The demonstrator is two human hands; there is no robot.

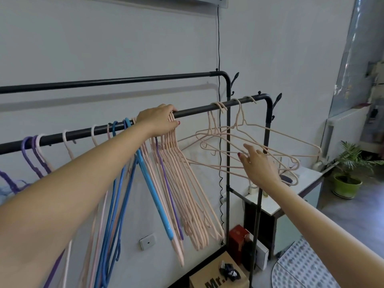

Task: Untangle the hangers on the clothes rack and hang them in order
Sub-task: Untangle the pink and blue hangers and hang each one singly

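Sorting pink hangers on the near rail of the clothes rack.

The left hand (159,119) curls over the near rail (197,110), gripping a tight bunch of pink hangers (182,173) by their hooks. The right hand (258,163), fingers spread, touches the tangled pink hangers (249,142) at the right end. They look light, thin and springy, likely to snag; best lifted by the hooks. Blue hangers (116,194) and purple hangers (31,154) crowd the left.

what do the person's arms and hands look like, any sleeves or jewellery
Both forearms are bare, with no sleeves showing in the picture. The left hand and right hand have dark red polish on the nails. No rings, watch or bracelets are visible.
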